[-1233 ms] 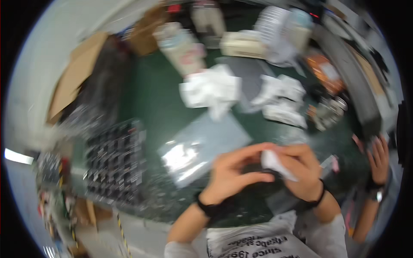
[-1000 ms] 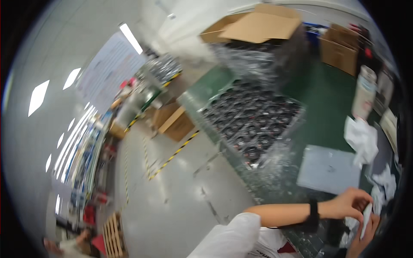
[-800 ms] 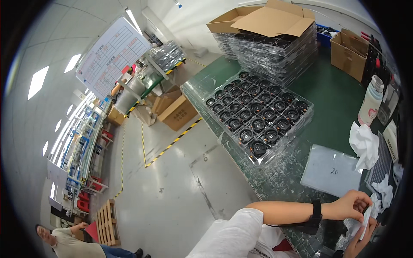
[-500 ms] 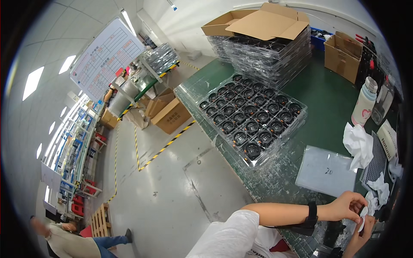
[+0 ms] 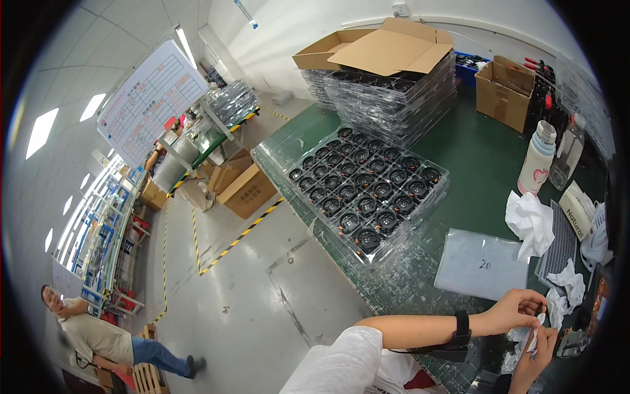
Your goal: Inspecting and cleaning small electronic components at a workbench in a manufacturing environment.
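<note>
At the lower right, my left hand (image 5: 513, 312) and my right hand (image 5: 535, 354) work close together over the table. Their fingers pinch a small piece of white tissue (image 5: 533, 336). A little dark thing shows at my left fingertips, too small to name. Just beyond my hands lie crumpled white tissues (image 5: 568, 286), and a larger crumpled tissue (image 5: 529, 220) sits farther back. Next to that is a flat, clear plastic sleeve (image 5: 482, 264) with handwriting on it. A black strap with a dark box is round my left wrist.
A clear tray (image 5: 367, 190) of round black parts lies on the green table (image 5: 328, 121). Behind it rise stacked trays (image 5: 394, 98) under an open carton (image 5: 394, 52). A brown box (image 5: 504, 95), a bottle (image 5: 537, 157) and a grey keyboard (image 5: 551, 243) are at right. A person (image 5: 98, 335) walks at left.
The view has shifted, so the table contents sit farther left. My hands stay together on the tissue. The person at left now shows more fully and more upright.
</note>
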The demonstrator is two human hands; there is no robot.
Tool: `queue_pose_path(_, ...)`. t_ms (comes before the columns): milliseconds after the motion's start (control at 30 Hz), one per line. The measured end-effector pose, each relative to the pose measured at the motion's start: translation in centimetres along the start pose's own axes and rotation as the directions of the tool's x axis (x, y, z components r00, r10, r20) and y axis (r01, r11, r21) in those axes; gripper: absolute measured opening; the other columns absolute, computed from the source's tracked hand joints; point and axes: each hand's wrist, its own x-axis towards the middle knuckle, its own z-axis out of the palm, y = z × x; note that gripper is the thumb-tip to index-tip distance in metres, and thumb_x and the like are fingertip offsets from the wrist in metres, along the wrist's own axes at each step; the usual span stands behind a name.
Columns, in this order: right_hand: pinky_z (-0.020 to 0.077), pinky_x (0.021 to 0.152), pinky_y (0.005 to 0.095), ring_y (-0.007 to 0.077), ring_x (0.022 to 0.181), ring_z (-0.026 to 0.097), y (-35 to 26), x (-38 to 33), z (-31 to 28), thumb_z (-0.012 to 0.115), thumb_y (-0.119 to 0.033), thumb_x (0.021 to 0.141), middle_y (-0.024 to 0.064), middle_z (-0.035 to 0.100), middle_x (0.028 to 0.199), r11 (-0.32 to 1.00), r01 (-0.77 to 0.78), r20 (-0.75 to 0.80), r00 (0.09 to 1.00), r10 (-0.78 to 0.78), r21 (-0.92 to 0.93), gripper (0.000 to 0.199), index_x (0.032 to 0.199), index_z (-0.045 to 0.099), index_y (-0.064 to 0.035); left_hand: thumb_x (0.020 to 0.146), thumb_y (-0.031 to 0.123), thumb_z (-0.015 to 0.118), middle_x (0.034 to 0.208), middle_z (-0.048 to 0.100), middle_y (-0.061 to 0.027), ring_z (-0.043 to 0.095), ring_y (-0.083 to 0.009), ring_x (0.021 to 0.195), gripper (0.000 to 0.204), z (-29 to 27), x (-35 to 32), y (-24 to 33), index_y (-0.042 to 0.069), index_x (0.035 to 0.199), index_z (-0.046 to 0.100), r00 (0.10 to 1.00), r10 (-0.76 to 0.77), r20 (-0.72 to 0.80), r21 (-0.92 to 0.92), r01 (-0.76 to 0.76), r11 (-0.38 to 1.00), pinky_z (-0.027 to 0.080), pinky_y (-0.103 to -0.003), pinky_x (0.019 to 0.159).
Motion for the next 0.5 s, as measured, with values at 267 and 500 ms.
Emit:
queue_pose_path(267, 0.0387, 0.068, 0.0309, 0.0264, 0.079, 0.048, -0.3, 0.6, 0.0, 0.051, 0.001, 0.081, 0.0137, 0.044, 0.085, 0.999, -0.024, -0.035, 0.999, 0.023, -0.025, 0.019, 0.098, 0.052, 0.0057, 0.074, 0.001, 0.071, 0.101, 0.059, -0.0039, 0.055, -0.0085, 0.088, 0.044, 0.1, -0.5, 0.2, 0.001, 0.114, 0.053, 1.000, -0.005, 0.031, 0.098, 0.002, 0.995, 0.048, -0.023, 0.080)
queue_pose_path(500, 0.0381, 0.067, 0.0298, 0.0257, 0.076, 0.047, -0.8, 0.3, -0.2, 0.053, -0.001, 0.081, 0.0131, 0.044, 0.084, 1.000, 0.013, -0.025, 1.000, -0.013, -0.005, 0.014, 0.094, 0.051, 0.0059, 0.074, -0.002, 0.070, 0.099, 0.059, -0.0028, 0.055, -0.0090, 0.089, 0.043, 0.3, -0.4, 0.5, 0.002, 0.114, 0.054, 0.999, 0.054, 0.005, 0.078, -0.054, 0.995, 0.048, -0.024, 0.081)
